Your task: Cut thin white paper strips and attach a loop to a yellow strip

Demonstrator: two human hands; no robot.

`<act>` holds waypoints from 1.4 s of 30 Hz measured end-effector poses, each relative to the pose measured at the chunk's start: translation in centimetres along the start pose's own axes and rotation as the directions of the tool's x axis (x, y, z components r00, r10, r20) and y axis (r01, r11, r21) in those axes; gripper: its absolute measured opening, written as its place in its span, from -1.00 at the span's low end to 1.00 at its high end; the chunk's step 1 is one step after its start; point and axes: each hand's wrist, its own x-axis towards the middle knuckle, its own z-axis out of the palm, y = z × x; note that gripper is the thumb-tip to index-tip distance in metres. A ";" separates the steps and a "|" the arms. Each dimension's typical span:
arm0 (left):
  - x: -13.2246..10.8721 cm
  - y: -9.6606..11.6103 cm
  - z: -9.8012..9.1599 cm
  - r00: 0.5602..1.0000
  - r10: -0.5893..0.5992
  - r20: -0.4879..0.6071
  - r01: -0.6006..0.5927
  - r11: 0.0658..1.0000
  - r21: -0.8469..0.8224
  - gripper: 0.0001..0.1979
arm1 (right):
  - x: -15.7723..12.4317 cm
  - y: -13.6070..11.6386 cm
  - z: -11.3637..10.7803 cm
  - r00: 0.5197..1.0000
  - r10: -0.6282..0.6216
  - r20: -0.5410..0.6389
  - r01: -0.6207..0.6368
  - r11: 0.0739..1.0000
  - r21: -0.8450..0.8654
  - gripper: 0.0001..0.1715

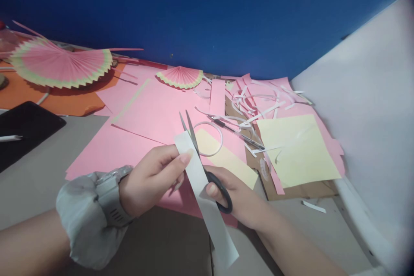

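Hands pinch strip (207, 198) — grip scissors (207, 168).

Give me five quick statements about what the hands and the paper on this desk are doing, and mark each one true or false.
1. The left hand pinches a white paper strip. True.
2. The right hand holds scissors with black handles. True.
3. The scissors' blades point toward the person. False: they point away, toward the blue wall.
4. A large pleated pink fan lies at the far left of the desk. True.
5. The yellow sheet lies to the left of the hands. False: it lies to their right, beside a heap of paper trimmings.
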 end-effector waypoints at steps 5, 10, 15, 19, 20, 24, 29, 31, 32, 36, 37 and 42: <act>0.0 -0.1 0.0 1.000 0.000 0.003 0.001 1.000 -0.013 -0.59 | 0.0 -0.1 0.0 1.000 0.026 -0.014 -0.027 0.999 -0.034 -0.46; -0.1 -0.1 -0.2 0.999 0.039 -0.026 -0.039 0.999 0.001 -0.65 | 0.1 -0.2 0.1 1.000 0.013 -0.009 -0.013 1.000 -0.019 -0.50; -0.1 -0.2 -0.2 0.989 0.078 -0.123 -0.080 0.997 -0.009 -0.66 | 0.0 -0.1 0.1 0.999 0.032 -0.015 -0.033 0.995 -0.093 -0.48; 0.1 -0.2 -0.1 0.989 0.066 -0.132 -0.059 0.997 0.058 -0.63 | -0.4 0.3 0.0 0.998 0.045 -0.032 -0.050 0.986 -0.162 -0.46; 0.1 -0.2 -0.1 0.989 0.068 -0.128 -0.059 0.996 0.070 -0.62 | -0.5 0.3 0.0 0.998 0.051 -0.039 -0.057 0.983 -0.172 -0.47; 0.2 -0.1 -0.1 0.990 0.073 -0.119 -0.064 0.995 0.082 -0.61 | -0.6 0.3 -0.2 0.999 0.042 -0.035 -0.047 0.983 -0.177 -0.54; 0.2 -0.2 -0.1 0.988 0.083 -0.127 -0.071 0.993 0.097 -0.61 | -0.3 -0.1 0.0 1.000 -0.004 0.010 0.005 0.994 -0.105 -0.57; 0.2 -0.1 -0.1 0.989 0.075 -0.126 -0.062 0.993 0.105 -0.61 | -0.2 -0.2 0.0 1.000 -0.009 0.001 0.009 0.996 -0.086 -0.59; 0.1 -0.1 -0.1 0.990 0.071 -0.125 -0.057 0.992 0.109 -0.61 | -0.2 -0.2 0.1 1.000 -0.008 -0.007 0.008 0.997 -0.082 -0.60; 0.1 -0.1 -0.1 0.987 0.090 -0.131 -0.076 0.991 0.115 -0.61 | 0.0 -0.3 0.2 1.000 -0.009 -0.010 0.008 0.998 -0.060 -0.58; 0.1 -0.1 -0.1 0.987 0.091 -0.130 -0.077 0.990 0.115 -0.61 | 0.0 -0.3 0.2 1.000 -0.004 -0.003 0.004 0.998 -0.057 -0.56; 0.1 0.0 -0.2 0.990 0.084 -0.118 -0.068 0.989 0.131 -0.61 | -0.4 -0.1 0.0 0.997 0.081 -0.016 -0.083 0.985 -0.149 -0.44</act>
